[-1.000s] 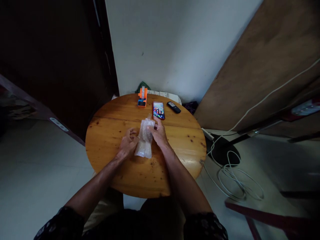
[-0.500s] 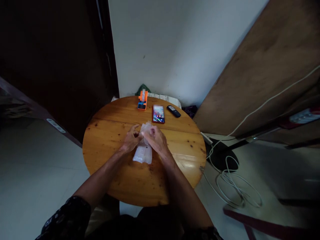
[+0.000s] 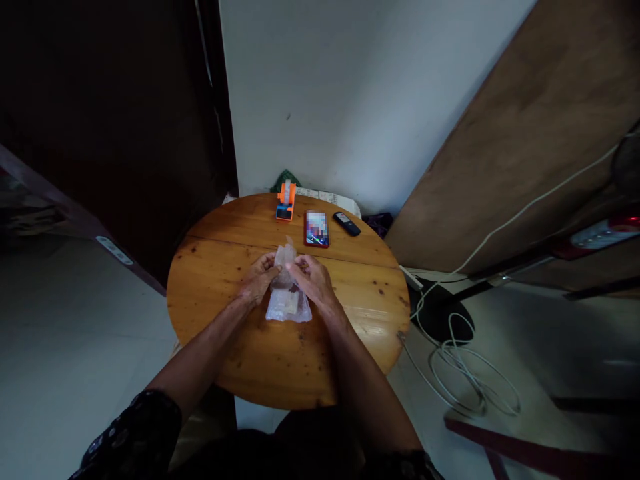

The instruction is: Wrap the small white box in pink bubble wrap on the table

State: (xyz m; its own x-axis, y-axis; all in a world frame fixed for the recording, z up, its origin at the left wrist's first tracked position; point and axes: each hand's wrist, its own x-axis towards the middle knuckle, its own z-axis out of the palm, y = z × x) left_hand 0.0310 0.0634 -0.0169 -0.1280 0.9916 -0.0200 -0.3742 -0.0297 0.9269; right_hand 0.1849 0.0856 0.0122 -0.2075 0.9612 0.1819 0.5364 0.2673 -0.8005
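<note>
A translucent bubble-wrap bag (image 3: 289, 305) lies on the round wooden table (image 3: 225, 267), its upper end raised between my hands. Something pale and flat shows through its lower part; I cannot make out what it is. My left hand (image 3: 261, 275) grips the bag's left edge, thumb on top. From the other side, my right hand (image 3: 311, 277) pinches the bag's right edge between thumb and fingers. Beyond my hands lies a phone (image 3: 317, 229) in a red case with its screen lit.
An orange tape dispenser (image 3: 286, 200) stands at the table's far edge. To the right of the phone lies a dark keypad phone (image 3: 347, 223). A white cable (image 3: 465, 363) coils on the floor at right, beside a black round base (image 3: 445, 310). The wall rises behind the table.
My left hand has closed on the bag's edge, where its fingers were more spread before. The bag's lower part has spread out to the right, and its upper end has shifted slightly left.
</note>
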